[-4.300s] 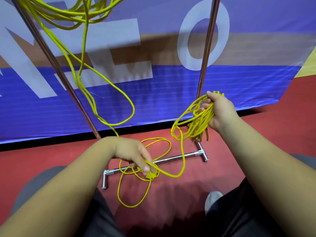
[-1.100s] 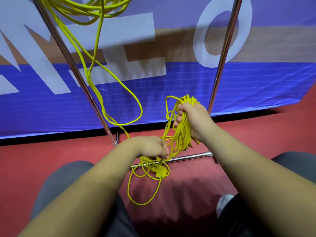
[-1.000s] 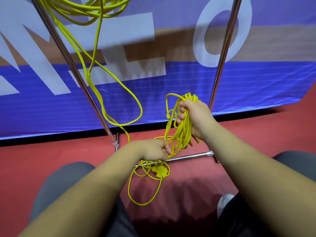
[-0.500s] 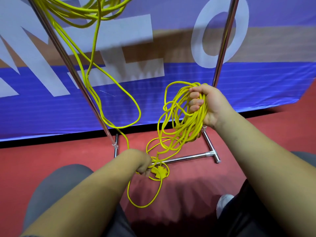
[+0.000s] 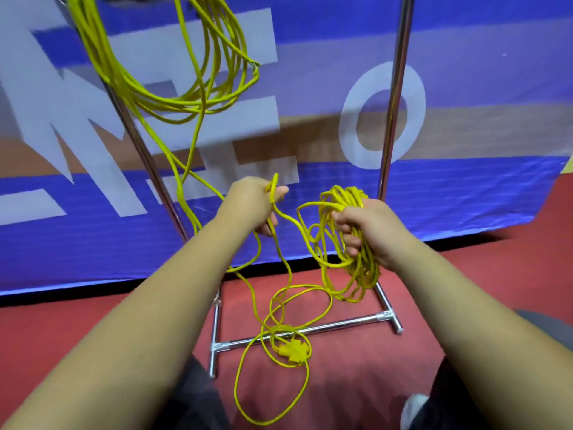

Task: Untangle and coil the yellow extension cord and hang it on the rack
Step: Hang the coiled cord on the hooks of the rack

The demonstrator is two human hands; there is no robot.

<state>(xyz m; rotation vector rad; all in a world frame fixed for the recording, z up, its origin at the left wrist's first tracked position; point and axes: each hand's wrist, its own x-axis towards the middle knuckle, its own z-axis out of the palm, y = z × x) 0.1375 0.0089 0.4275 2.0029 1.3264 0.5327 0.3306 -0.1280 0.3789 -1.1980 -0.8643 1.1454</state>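
Note:
A long yellow extension cord (image 5: 280, 308) runs through the whole scene. My right hand (image 5: 367, 226) grips a thick bundle of its coils at mid-height, with loops hanging below the fist. My left hand (image 5: 259, 201) pinches a single strand raised to the same height, just left of the bundle. More of the cord hangs in loops (image 5: 186, 97) from the upper left of the metal rack (image 5: 393, 125). The cord's yellow socket end (image 5: 294, 352) lies on the red floor among loose loops, over the rack's base bar.
The rack's two chrome uprights and its base frame (image 5: 313, 332) stand right in front of me. Behind it hangs a blue banner (image 5: 465, 197) with white letters. The floor is red. My knees and a shoe (image 5: 414, 408) show at the bottom edge.
My left hand has risen from the floor loops near the socket to mid-height, lifting one strand. My right hand with the bundle stays about level. The view has tilted upward.

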